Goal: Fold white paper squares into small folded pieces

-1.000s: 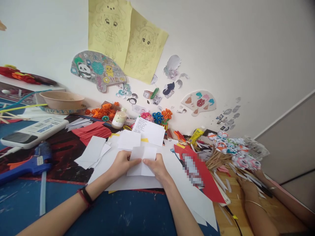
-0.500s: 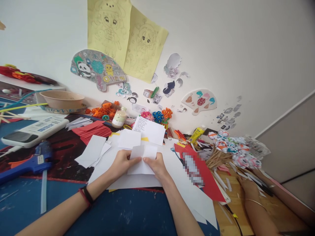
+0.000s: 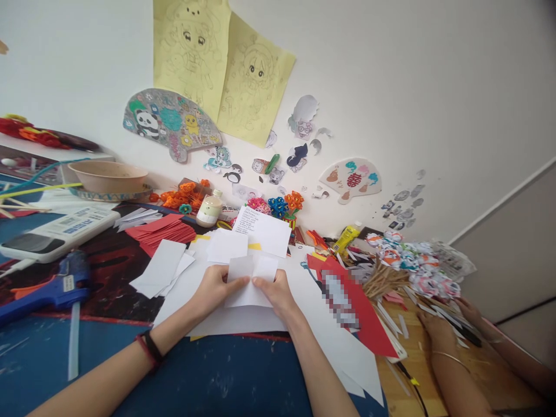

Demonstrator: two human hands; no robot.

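A creased piece of white paper (image 3: 248,296) is held up between my two hands, over larger white sheets (image 3: 182,313). My left hand (image 3: 217,286) is closed on its left side, the thumb lying across the face. Gripping the right side is my right hand (image 3: 275,292), with the thumbs nearly meeting at the middle crease. Just beyond the hands lie a blank white card (image 3: 227,246) and a white sheet with handwriting (image 3: 263,229). Cut white slips (image 3: 160,267) lie to the left of my left hand.
On the left are a blue glue gun (image 3: 65,284), a white power bank-like device (image 3: 63,231), red paper strips (image 3: 163,233) and a bowl (image 3: 108,175). A glue bottle (image 3: 209,208) stands behind. At right are red card (image 3: 373,321), paper flowers (image 3: 395,255) and another person's hands (image 3: 436,327).
My hands and the creased paper stay nearly in place. The other person's far hand at the right has shifted and lifted slightly.
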